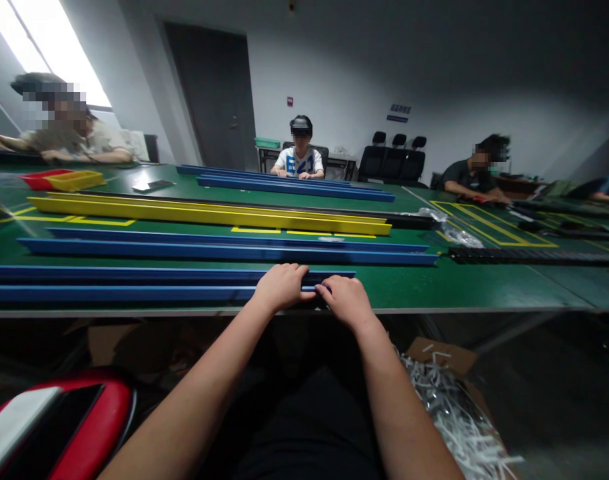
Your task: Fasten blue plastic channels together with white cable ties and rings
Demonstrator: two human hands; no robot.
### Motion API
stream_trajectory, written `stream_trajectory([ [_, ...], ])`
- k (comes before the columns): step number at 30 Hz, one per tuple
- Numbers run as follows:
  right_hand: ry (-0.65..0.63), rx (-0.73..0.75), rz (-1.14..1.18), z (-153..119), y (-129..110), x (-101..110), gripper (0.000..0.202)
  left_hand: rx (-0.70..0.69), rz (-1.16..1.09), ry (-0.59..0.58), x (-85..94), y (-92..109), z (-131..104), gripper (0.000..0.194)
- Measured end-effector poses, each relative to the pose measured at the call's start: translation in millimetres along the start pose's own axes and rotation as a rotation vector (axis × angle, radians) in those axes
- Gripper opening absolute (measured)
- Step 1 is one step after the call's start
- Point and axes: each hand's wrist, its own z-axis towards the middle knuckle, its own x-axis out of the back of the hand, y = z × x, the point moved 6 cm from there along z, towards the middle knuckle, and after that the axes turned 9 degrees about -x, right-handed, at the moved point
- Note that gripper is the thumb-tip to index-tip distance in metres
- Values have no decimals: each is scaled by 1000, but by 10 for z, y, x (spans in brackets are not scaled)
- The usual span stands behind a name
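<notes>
Along the near edge of the green table lies a long blue channel rail (134,293), with two raised walls and a dark groove showing near its right end. My left hand (283,287) is closed over this rail, its fingers across the far wall and its thumb on the near wall. Just to its right, my right hand (348,299) is curled around the rail's end, thumb pointing toward the left thumb. The hands hide what lies in the groove under their fingers. Beyond them is a second blue channel rail (224,249), which neither hand touches.
A yellow channel rail (209,216) and more blue rails (294,187) lie farther back. Black strips (529,256) and crumpled clear plastic (459,235) are at right. Below the table edge stand a carton of white scraps (449,407) and a red seat (109,407). Several people sit around.
</notes>
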Motion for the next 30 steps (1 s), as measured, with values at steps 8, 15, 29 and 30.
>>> stream_trajectory([
  [8,29,-20,-29,-13,-45,8,56,-10,4,16,-9,-6,-3,62],
  [15,58,-33,-53,-20,-49,0,56,-15,2,20,-7,-1,-2,61],
  [29,127,-41,-79,-49,-79,15,55,-10,9,16,-23,-6,-4,59],
  [30,130,-46,-78,-48,-78,11,55,-7,11,14,-18,-4,-5,59],
])
